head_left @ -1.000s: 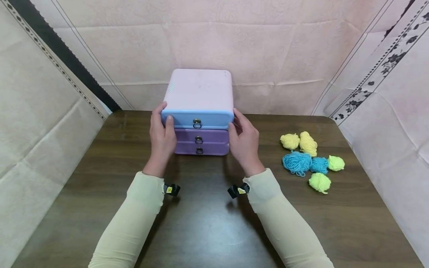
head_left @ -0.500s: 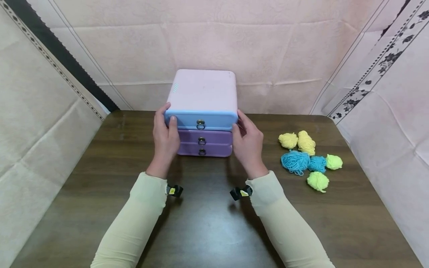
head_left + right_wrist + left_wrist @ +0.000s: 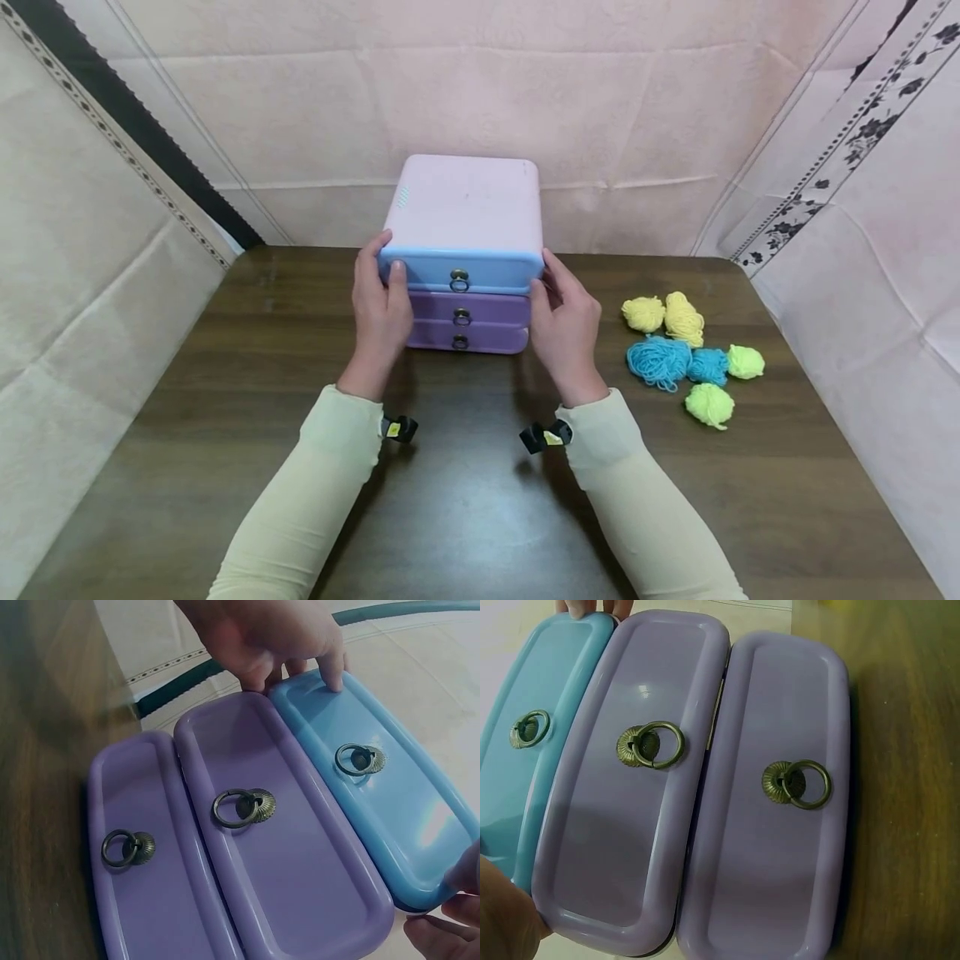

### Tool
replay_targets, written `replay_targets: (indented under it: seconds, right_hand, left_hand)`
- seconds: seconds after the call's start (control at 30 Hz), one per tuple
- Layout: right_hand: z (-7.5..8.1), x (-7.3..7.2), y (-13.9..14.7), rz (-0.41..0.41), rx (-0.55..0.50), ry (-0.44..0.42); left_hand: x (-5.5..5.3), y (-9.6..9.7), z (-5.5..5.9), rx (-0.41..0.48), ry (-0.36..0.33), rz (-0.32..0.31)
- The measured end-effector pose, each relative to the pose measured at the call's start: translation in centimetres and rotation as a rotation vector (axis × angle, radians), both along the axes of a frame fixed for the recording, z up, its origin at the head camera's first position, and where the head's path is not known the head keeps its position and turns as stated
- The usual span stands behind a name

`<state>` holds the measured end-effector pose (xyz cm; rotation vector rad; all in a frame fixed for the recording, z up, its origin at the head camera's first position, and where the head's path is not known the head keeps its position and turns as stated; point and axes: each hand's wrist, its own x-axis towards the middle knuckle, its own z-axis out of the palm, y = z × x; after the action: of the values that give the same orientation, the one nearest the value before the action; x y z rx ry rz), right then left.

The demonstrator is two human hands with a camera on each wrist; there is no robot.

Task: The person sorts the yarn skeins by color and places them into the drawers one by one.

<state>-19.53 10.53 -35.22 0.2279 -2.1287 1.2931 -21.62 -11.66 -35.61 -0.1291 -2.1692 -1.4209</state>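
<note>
A small drawer cabinet [image 3: 465, 200] with a pale pink top stands near the table's far edge. Its front shows a blue top drawer [image 3: 495, 271] above two purple drawers [image 3: 637, 772], each with a bronze ring pull [image 3: 244, 808]. All three drawers look closed. My left hand [image 3: 381, 317] grips the left side at the blue drawer's level, thumb on the front face and fingers along the side. On the opposite side, my right hand [image 3: 566, 325] holds the cabinet the same way. Both hands' fingers are partly hidden behind the cabinet's sides.
To the right on the brown table [image 3: 465, 500] lie several yarn bundles: yellow yarn [image 3: 684, 319], blue yarn [image 3: 660, 362] and light green yarn [image 3: 709, 405]. A pale cloth [image 3: 480, 100] hangs behind the table and along both sides.
Both hands and the cabinet between them have shifted a little to the right. The grip looks the same. The yarn bundles stay in place on the table.
</note>
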Motion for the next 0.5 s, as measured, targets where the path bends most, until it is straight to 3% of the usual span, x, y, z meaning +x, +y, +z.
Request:
replay_targets:
  seconds: [0.5]
  right_hand:
    - [-0.2, 0.8, 2.4, -0.082, -0.02, 0.041]
  left_hand:
    - [0.1, 2.7, -0.1, -0.005, 0.048, -0.074]
